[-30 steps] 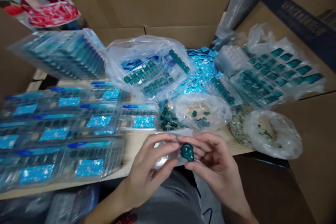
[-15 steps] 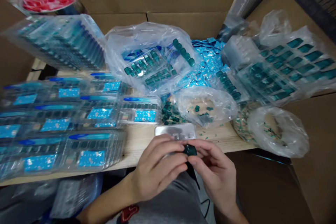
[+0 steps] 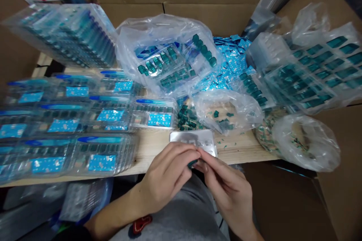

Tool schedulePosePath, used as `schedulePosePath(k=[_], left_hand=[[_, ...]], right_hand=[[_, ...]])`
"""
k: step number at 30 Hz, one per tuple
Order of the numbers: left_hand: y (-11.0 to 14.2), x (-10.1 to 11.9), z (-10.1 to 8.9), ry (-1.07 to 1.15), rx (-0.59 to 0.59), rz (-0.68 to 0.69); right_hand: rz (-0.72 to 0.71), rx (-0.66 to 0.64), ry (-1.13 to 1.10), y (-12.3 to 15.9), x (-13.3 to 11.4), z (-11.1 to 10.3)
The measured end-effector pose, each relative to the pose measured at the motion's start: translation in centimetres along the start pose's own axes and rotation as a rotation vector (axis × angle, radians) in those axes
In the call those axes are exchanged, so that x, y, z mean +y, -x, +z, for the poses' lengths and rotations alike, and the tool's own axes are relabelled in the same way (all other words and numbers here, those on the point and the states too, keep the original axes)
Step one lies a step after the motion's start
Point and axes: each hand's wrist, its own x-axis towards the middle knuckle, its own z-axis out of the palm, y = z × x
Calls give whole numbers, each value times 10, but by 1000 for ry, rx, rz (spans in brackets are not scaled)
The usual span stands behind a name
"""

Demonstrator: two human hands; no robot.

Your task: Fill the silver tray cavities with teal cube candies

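Observation:
My left hand [image 3: 166, 177] is closed on a small dark teal piece [image 3: 192, 163], most of it hidden behind the fingers. The thumb and index finger of my right hand [image 3: 229, 184] are pinched together against the left fingertips; what lies between them is too small to make out. Just beyond both hands, on the wooden table, lies a clear plastic tray [image 3: 195, 134] with moulded hollows, partly covered by my fingers. Loose dark teal pieces [image 3: 186, 116] are heaped behind it, beside an open clear bag [image 3: 249, 115] with a few more inside.
To the left stand stacks of clear cases [image 3: 102, 162] with blue packets and blue pens. A large bag [image 3: 166, 26] of teal strips sits at the back, near piled blue packets [image 3: 232, 58]. Teal sheets [image 3: 316, 67] and a bag of scraps [image 3: 311, 154] are at right.
The dark teal piece has shifted left and lower into my left hand and shows less. My right fingertips have closed in against the left ones. The whole view has shifted slightly.

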Motion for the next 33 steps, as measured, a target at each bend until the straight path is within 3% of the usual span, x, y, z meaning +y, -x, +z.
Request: schedulePosePath(k=[6, 9, 12, 15, 18, 21, 23, 25, 29, 33], left_hand=[[2, 1, -5, 126, -59, -79], [4, 0, -3, 227, -19, -165], [4, -3, 1, 397, 69, -354], [3, -8, 5, 598, 104, -565], [2, -13, 8, 810, 99, -649], [3, -16, 10, 869, 98, -603], [5, -16, 11, 782, 54, -568], [7, -15, 13, 638, 6, -530], [15, -12, 20, 413, -35, -370], [27, -15, 25, 269, -48, -170]], right_hand=[[119, 50, -67, 1, -4, 0], [162, 79, -180, -2, -5, 4], [202, 160, -256, -3, 0, 5], [222, 372, -83, -2, 15, -9], [165, 488, 329, 1, 40, -35], [17, 429, 687, 3, 59, -55], [-22, 434, 730, 4, 60, -57], [-12, 377, 595, 4, 51, -50], [55, 48, 126, 3, 30, -22], [153, 50, -73, 5, 27, -3]])
